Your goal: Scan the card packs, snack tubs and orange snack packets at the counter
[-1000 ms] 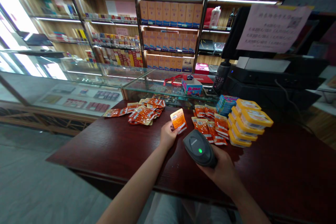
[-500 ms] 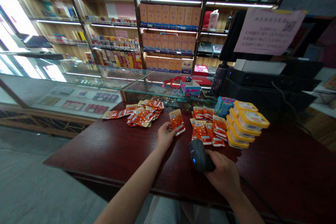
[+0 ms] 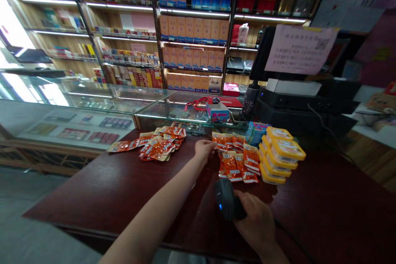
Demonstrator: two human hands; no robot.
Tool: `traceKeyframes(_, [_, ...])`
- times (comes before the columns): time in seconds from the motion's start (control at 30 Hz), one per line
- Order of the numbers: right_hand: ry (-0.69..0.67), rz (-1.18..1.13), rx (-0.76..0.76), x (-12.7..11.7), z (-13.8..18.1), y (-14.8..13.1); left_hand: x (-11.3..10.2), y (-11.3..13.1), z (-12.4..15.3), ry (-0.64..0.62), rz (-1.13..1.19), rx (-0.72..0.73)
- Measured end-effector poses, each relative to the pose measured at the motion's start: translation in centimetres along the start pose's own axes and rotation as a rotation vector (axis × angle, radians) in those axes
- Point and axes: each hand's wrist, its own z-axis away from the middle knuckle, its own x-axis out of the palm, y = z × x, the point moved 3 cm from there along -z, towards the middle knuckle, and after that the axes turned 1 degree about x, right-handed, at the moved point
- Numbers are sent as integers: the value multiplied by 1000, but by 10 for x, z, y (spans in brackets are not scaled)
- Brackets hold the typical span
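Observation:
My right hand [image 3: 255,222] grips a black barcode scanner [image 3: 225,205] with a blue light, held low over the dark red counter [image 3: 123,189]. My left hand [image 3: 204,148] reaches forward and pinches an orange snack packet [image 3: 218,140] at the left edge of a group of orange packets [image 3: 238,159] lying on the counter. To the right of those packets stands a stack of yellow-lidded boxes [image 3: 280,154]. A second heap of orange packets [image 3: 156,145] lies to the left of my left hand.
A blue box stack [image 3: 255,132] sits behind the yellow boxes. A glass display case [image 3: 173,107] runs along the counter's far side, with a small colourful box [image 3: 218,112]. A till and monitor [image 3: 297,90] stand at right. Stocked shelves [image 3: 192,33] fill the back wall.
My left hand carried the orange packet forward and right, down onto the group of packets. My right hand lowered the scanner toward the counter; its light went from green to blue.

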Motion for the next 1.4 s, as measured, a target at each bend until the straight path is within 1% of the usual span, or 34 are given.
traceKeyframes(0.13, [-5, 1, 29, -1, -1, -1, 29, -3, -14, -32, -120, -15])
traceKeyframes(0.27, [-29, -12, 55, 0, -2, -1, 44, -8, -18, -59, -220, 40])
traceKeyframes(0.4, [-39, -12, 71, 1, -2, 0, 45, -11, -20, -69, -312, 93])
traceKeyframes(0.47, [-40, -1, 63, 1, -2, 2, 41, -12, -20, -73, -338, 111])
traceKeyframes(0.53, [-39, 9, 53, 2, -1, 3, 34, -11, -19, -67, -387, 165])
traceKeyframes(0.63, [-27, 7, 35, 3, 1, 5, 15, -5, -13, -22, -513, 332])
traceKeyframes(0.73, [-22, 5, 18, 3, 3, 6, -13, 3, -2, 65, -640, 477])
traceKeyframes(0.83, [-32, 15, -8, 1, 4, 5, -48, 13, 9, 156, -780, 562])
traceKeyframes(0.9, [-33, 31, -30, -1, 4, 5, -72, 20, 14, 219, -890, 586])
traceKeyframes(1.0, [-33, 59, -51, -1, 5, 8, -110, 30, 19, 376, -1068, 531])
traceKeyframes(1.1, [-42, 85, -92, 1, 6, 12, -146, 35, 21, 579, -1184, 388])
traceKeyframes(1.2, [-47, 104, -121, 2, 6, 15, -171, 34, 20, 711, -1236, 243])
traceKeyframes(1.27, [-41, 112, -130, 3, 6, 15, -182, 31, 19, 739, -1247, 162])
traceKeyframes(1.33, [-35, 115, -145, 2, 6, 15, -189, 28, 18, 732, -1236, 99])
traceKeyframes(1.4, [-44, 112, -151, 3, 7, 16, -193, 27, 18, 718, -1220, 87])
